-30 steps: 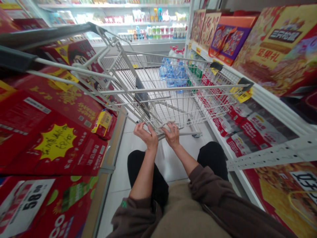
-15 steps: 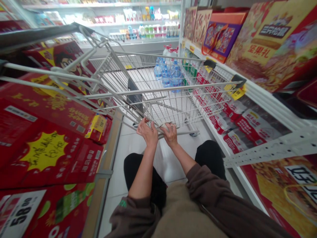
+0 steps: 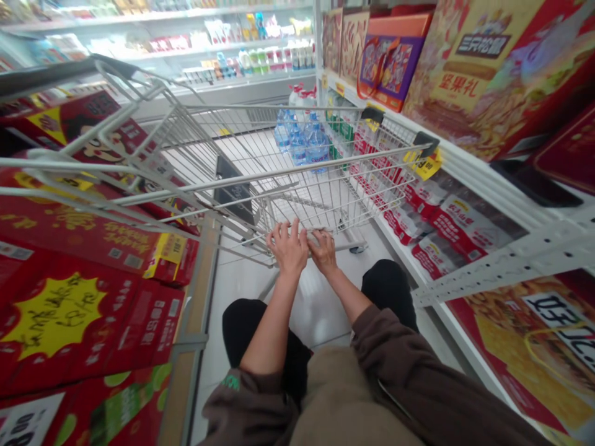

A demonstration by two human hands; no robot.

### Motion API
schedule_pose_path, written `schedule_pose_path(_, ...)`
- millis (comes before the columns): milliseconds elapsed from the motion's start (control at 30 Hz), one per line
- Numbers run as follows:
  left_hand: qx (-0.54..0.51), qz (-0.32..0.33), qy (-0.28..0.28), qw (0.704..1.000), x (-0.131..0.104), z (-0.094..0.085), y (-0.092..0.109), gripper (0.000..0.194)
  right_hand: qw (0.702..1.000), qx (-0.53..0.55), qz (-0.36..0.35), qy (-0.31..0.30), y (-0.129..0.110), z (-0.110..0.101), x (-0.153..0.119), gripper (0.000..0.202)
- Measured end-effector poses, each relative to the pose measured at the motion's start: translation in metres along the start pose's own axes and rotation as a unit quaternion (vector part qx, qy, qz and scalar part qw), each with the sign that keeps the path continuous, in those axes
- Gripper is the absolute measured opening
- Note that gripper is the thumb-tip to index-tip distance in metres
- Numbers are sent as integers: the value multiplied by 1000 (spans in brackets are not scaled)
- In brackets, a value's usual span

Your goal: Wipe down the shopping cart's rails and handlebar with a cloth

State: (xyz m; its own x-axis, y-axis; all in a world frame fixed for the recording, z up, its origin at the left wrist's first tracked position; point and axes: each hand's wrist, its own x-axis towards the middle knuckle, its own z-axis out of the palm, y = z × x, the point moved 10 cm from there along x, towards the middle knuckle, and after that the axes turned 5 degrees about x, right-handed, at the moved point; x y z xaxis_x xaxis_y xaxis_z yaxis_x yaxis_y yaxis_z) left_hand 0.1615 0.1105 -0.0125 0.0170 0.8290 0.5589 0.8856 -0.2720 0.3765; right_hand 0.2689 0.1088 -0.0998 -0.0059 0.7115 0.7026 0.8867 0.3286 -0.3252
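Observation:
A metal wire shopping cart stands tilted across the aisle in front of me, with its dark handle at the upper left. My left hand is on the lower wire edge of its basket, fingers spaced and hooked over the wires. Close beside it, my right hand is curled round the same low edge. A small pale strip shows by the right fingers; what it is I cannot make out. Both thumbs are close together, and the undersides of the fingers are hidden.
Red gift boxes are stacked on the left. To the right, a white shelf holds snack boxes above and packs of red-labelled bottles below. Blue water bottles stand on the floor past the cart, before a lit chiller.
My view has turned slightly right, so the cart and shelves sit further left. My left hand has shifted along the basket edge, its fingers more spread. The right hand has stayed close beside it.

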Motion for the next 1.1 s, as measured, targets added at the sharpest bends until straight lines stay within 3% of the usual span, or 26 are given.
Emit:
schedule_pose_path(200,16,18,0,1000,8,5,0,49,999,12,-9,34,-3,-13,18,20)
schedule_pose_path(400,-25,19,-23,999,8,10,-6,51,1000,24,4,-8,13,-10,5,23)
schedule_pose_path(600,-41,-1,-12,999,8,11,-14,54,998,28,-3,62,19,-35,25,25)
schedule_pose_path(800,-62,-1,-18,998,8,10,-20,57,1000,20,12,17,36,-24,6,21)
schedule_pose_path(967,-51,-20,-5,998,7,7,-26,55,998,15,1,62,44,-42,20,27)
schedule_pose_path(1100,-53,-4,-19,998,6,5,-31,52,999,15,-11,46,57,-39,11,25)
